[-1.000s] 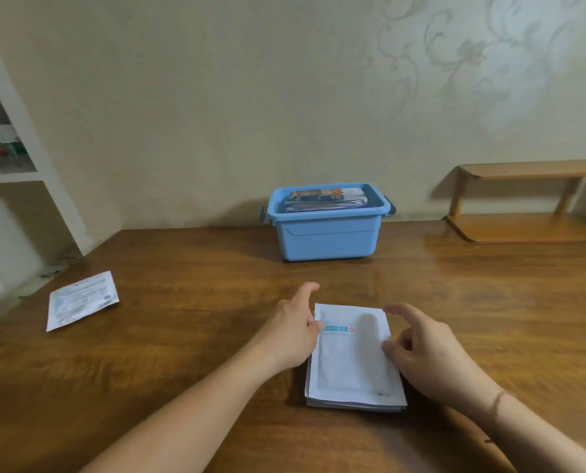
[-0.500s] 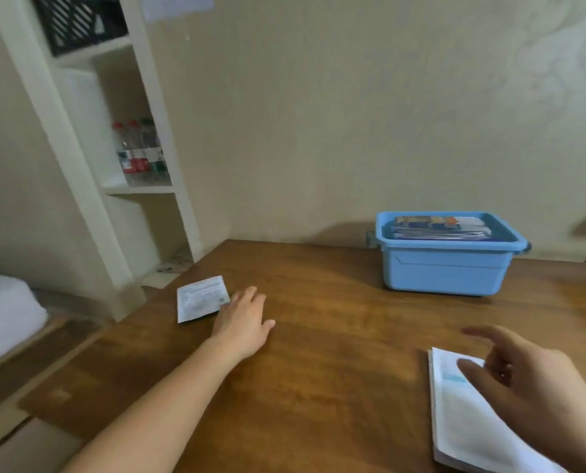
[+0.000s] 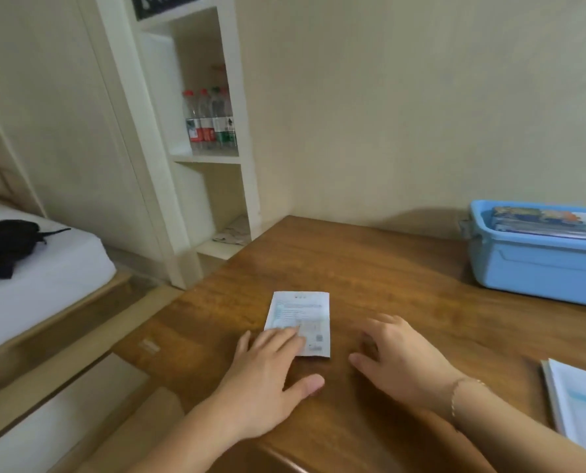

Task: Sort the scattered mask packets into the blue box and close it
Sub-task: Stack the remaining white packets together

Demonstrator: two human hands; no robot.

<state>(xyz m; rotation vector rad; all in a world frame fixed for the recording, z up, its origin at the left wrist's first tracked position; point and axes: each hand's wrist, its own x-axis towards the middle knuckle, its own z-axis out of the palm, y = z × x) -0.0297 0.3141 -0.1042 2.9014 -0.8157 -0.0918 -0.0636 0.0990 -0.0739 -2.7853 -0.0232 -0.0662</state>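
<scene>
A single white mask packet [image 3: 301,312] lies flat near the left corner of the wooden table [image 3: 387,268]. My left hand [image 3: 267,373] rests on the table with its fingertips on the packet's near edge, fingers spread. My right hand [image 3: 400,360] hovers just right of the packet, fingers apart, holding nothing. The blue box [image 3: 537,264] stands open at the far right, with several colourful packets inside. A stack of white packets [image 3: 581,404] lies at the right edge, partly cut off.
A white shelf unit [image 3: 213,158] with bottles stands beyond the table's left corner. A bed with a dark item on it [image 3: 28,268] is on the left. The table's left edge drops to the floor close to my left hand.
The view has swung left. My left hand left the stack and reached the lone packet, now touching it. My right hand left the stack and came over beside the packet.
</scene>
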